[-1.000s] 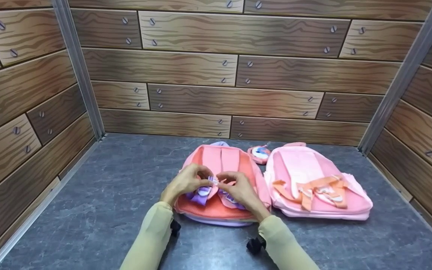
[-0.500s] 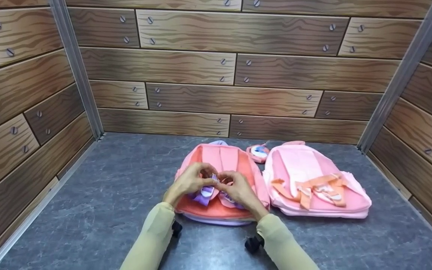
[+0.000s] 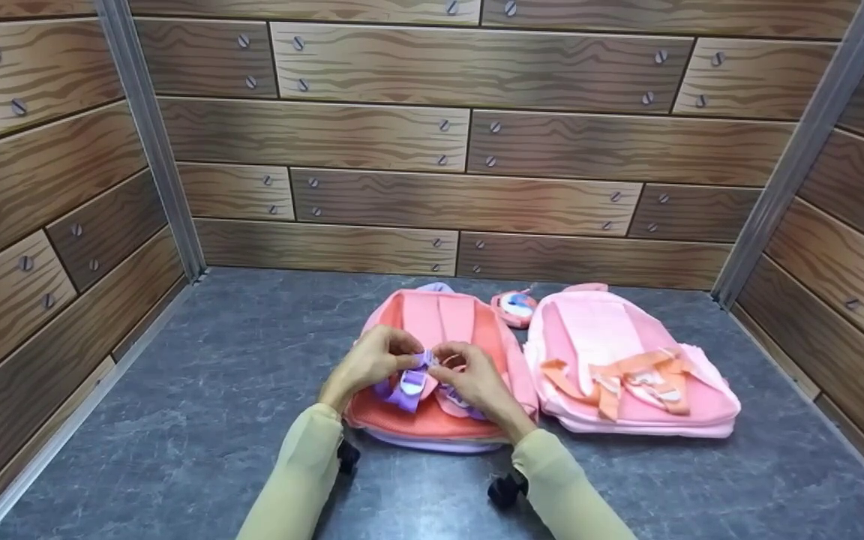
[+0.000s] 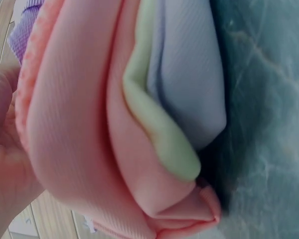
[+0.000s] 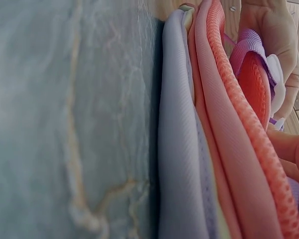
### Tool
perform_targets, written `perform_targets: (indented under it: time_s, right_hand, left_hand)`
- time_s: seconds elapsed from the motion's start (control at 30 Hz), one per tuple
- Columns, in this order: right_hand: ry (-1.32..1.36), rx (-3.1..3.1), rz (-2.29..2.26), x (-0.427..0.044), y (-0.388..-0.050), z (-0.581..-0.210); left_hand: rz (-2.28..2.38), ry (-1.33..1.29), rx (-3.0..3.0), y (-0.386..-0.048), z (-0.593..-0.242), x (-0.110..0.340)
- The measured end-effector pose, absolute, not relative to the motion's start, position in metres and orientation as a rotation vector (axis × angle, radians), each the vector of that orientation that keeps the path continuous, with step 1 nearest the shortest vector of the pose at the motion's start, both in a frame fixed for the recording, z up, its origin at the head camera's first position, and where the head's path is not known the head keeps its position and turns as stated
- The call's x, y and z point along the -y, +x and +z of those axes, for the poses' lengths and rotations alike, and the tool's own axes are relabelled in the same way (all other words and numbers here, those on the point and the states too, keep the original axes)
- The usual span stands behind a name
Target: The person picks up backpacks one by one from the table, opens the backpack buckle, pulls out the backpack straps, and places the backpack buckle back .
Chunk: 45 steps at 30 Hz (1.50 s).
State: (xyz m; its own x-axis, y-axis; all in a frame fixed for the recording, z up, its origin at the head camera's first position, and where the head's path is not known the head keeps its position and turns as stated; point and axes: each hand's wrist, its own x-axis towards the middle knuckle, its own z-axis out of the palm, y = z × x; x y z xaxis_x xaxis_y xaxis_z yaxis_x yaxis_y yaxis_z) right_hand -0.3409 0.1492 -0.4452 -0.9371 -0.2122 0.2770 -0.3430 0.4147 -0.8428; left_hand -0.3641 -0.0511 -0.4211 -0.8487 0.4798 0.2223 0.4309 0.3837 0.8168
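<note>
A coral backpack lies on the table with its shoulder-strap side up. My left hand pinches a purple webbing strap above the bag's middle. Opposite it, my right hand pinches the small white buckle piece at the strap's end, fingertips close to the left hand's. Below the hands hangs another purple strap with a white buckle. In the right wrist view, purple webbing and a white buckle stand up from the bag. Fingers partly hide the pinched piece.
A light pink backpack with orange straps lies against the coral one's right side. Behind, between them, sits a small round pink pouch. Wood-patterned walls enclose the dark grey table.
The left hand shifts slightly left, and more of the purple strap shows between the two hands. The right hand stays nearly in place. Both backpacks stay where they were.
</note>
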Motion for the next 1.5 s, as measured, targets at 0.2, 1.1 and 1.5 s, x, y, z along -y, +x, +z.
perform_targets:
  time_s: [0.2,1.1,1.5]
  right_hand:
    - [0.485,2.501,1.587,-0.1476,-0.3416,-0.4458]
    - [0.43,2.481,1.703,-0.1498,-0.3419,-0.4487]
    - [0.389,2.475,1.741,-0.1492,-0.3416,-0.4476]
  left_hand:
    - [1.495,0.824,-2.621,-0.3625,-0.4207,0.0461]
    - [1.517,0.763,-2.623,-0.3632,-0.4228,0.0448]
    - [1.562,0.763,-2.639,-0.3651,-0.4227,0.0472]
